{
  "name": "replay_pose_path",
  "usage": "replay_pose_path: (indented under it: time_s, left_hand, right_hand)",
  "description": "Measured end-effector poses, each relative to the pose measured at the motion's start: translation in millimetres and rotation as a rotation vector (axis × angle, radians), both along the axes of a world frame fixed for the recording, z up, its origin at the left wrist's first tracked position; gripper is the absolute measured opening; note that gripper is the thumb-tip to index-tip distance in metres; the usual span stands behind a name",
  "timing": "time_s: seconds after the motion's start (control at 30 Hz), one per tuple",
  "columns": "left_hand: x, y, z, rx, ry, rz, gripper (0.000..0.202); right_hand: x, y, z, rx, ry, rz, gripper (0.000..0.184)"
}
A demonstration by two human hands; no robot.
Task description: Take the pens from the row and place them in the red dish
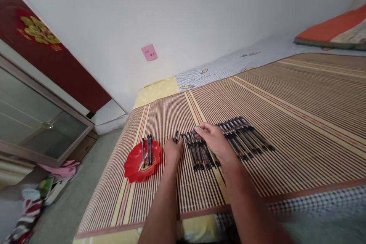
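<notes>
My left hand [172, 148] is closed on a black pen, whose dark end pokes up above the fingers. Beside it lies a row of black pens [197, 156], side by side on the striped mat. My right hand [212, 136] reaches over this row, thumb and fingers pinched together at the pens' upper ends. A small dark piece shows at those fingertips, too small to tell what it is. Partly behind the right hand, a second row of black pens [247, 141] stretches to the right. Several pens [150, 150] rest in a red scalloped plate [134, 176] left of my left hand.
The striped bamboo mat [286, 103] covers a bed against a white wall. A pink note [149, 52] is stuck on the wall. An orange folded bedding piece [326, 28] lies far right. Left of the bed are floor, a glass-paned door [37, 114] and piled cloths [61, 168].
</notes>
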State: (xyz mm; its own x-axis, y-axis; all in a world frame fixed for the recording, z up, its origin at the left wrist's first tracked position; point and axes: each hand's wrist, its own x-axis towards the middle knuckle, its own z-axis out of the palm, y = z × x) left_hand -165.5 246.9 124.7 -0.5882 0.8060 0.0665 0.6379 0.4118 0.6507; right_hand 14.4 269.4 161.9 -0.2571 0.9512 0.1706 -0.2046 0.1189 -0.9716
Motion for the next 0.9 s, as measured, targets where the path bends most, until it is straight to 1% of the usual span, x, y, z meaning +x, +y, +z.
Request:
replay_pose_path:
  time_s: [0.13, 0.27, 0.37, 0.43, 0.5, 0.57, 0.67, 0.73, 0.83, 0.9]
  left_hand:
    - [-2, 1, -1.2, 0.002, -0.021, 0.021, 0.014]
    - [-7, -9, 3.7, 0.086, -0.148, 0.021, 0.018]
    - [-3, -28, 9.2, 0.162, -0.270, -0.001, 0.030]
    - [5, -44, 13.4, 0.233, -0.391, -0.030, 0.035]
    - [16, -60, 18.1, 0.352, -0.612, -0.081, 0.034]
    - [27, -73, 22.8, 0.399, -0.740, -0.108, 0.029]
    - [39, -83, 27.9, 0.399, -0.791, -0.132, 0.026]
    - [42, -84, 29.6, 0.400, -0.801, -0.149, 0.026]
    - [44, -85, 31.3, 0.400, -0.835, -0.171, 0.028]
    - [45, -86, 32.1, 0.400, -0.877, -0.173, 0.032]
  right_hand:
    - [2, 0, 3.1, -0.011, 0.020, -0.009, 0.030]
    - [1, 1, -0.7, -0.006, 0.017, -0.015, 0.030]
    - [-2, 2, -5.1, -0.003, 0.003, -0.004, 0.028]
    - [-5, 2, -6.6, 0.005, -0.017, 0.007, 0.027]
    - [-8, -1, -5.8, 0.006, -0.035, 0.036, 0.027]
    - [-10, -5, -3.1, -0.006, -0.054, 0.097, 0.027]
    - [-13, -11, 1.7, -0.021, -0.105, 0.218, 0.024]
    - [-13, -14, 3.3, 0.000, -0.153, 0.260, 0.020]
    - [-14, -14, 2.1, 0.025, -0.179, 0.258, 0.016]
    - [-15, -12, 0.5, 0.010, -0.147, 0.227, 0.018]
